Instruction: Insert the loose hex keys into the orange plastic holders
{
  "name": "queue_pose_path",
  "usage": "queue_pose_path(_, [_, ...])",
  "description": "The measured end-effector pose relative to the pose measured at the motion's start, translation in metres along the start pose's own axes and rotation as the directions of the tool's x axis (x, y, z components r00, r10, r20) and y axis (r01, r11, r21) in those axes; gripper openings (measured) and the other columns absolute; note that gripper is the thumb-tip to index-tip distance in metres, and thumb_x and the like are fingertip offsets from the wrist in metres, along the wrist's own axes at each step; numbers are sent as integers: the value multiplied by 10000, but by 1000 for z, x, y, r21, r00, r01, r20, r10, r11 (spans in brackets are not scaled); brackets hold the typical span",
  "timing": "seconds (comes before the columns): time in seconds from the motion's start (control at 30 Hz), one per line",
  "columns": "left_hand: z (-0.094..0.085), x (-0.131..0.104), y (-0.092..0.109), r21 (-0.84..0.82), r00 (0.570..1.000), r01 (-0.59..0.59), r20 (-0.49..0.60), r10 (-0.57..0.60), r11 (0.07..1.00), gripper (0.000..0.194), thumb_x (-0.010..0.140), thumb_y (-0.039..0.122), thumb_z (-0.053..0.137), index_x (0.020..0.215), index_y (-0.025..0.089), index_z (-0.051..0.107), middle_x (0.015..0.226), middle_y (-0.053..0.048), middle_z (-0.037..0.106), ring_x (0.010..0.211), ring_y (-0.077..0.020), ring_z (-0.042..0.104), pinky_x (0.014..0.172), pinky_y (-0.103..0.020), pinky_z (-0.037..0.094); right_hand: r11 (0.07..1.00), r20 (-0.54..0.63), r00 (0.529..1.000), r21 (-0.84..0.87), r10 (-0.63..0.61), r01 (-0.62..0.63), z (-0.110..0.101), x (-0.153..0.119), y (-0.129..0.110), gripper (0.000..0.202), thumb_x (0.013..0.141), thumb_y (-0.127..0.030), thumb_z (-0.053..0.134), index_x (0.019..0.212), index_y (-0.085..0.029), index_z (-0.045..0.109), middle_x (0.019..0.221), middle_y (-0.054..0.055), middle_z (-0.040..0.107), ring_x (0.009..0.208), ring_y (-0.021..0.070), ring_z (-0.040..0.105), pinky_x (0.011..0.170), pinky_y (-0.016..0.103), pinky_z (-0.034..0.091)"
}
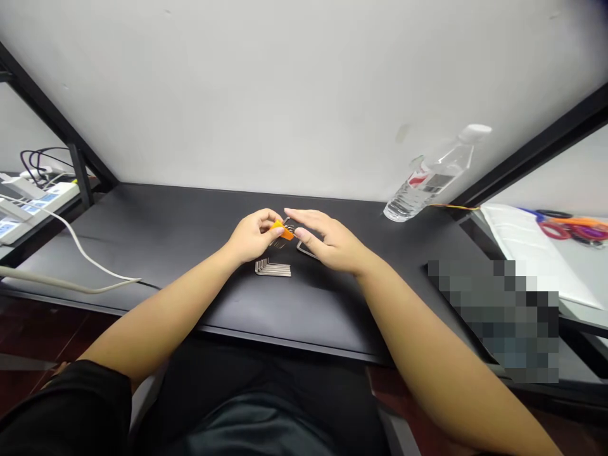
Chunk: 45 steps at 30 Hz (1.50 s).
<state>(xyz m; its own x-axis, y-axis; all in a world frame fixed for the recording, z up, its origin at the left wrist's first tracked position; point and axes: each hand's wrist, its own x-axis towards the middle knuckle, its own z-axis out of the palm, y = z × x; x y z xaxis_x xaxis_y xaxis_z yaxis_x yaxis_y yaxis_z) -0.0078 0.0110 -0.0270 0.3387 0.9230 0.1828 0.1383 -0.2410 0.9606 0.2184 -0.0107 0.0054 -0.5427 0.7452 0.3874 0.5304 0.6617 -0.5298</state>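
Over the black table (175,218), beyond loose keys (274,269), the left hand (251,235) pinches an orange holder (287,234). The right hand (332,242) is beside it, thumb parted from fingers, grip unclear. The holder looks light, stiff; its sides suit pinching.

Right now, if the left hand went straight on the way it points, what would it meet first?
Probably the right hand, just beyond the orange piece held in the left hand; this single view leaves the depth between them unclear.
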Motion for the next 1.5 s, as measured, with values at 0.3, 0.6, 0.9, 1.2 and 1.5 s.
queue_pose_path(0.3, [1,0,1,29,999,-23,39,22,999,199,869,324,678,1002,187,624,941,-62,760,826,-191,723,793,-313,534,1000,114,993,-3,13,-13,-12,-4,4,587,969,-463,572,1512,-256,488,1488,107,578,1284,287,590,1064,459,486])
queue_pose_path(0.6, [0,0,4,186,999,-53,16,51,981,162,857,288,683,985,196,648,963,-61,766,884,-204,734,845,-334,538,825,344,821,-509,457,-246,-8,5,-2,164,779,-272,633,913,-231,717,972,59,746,812,217,659,612,291,406])
queue_pose_path(0.9, [1,0,4,140,996,-83,51,77,987,166,862,295,680,989,196,641,970,-64,767,901,-198,732,851,-330,537,776,395,777,-604,490,-182,-3,5,-7,125,784,-320,612,742,-217,668,857,99,740,695,237,649,546,315,371])
queue_pose_path(1.2, [1,-1,5,118,996,-68,73,60,991,161,876,295,673,993,190,640,976,-83,777,902,-202,738,880,-353,541,970,-249,940,138,232,-202,-12,-1,20,220,903,-368,624,1050,-223,697,972,76,777,789,216,718,745,374,573])
queue_pose_path(1.5, [7,-6,11,43,994,-12,105,8,999,220,872,340,694,1005,180,622,943,-84,771,866,-198,730,844,-351,541,874,-284,946,485,155,2,9,2,-2,232,946,-425,654,1084,-245,601,1131,91,764,1070,243,725,986,454,552])
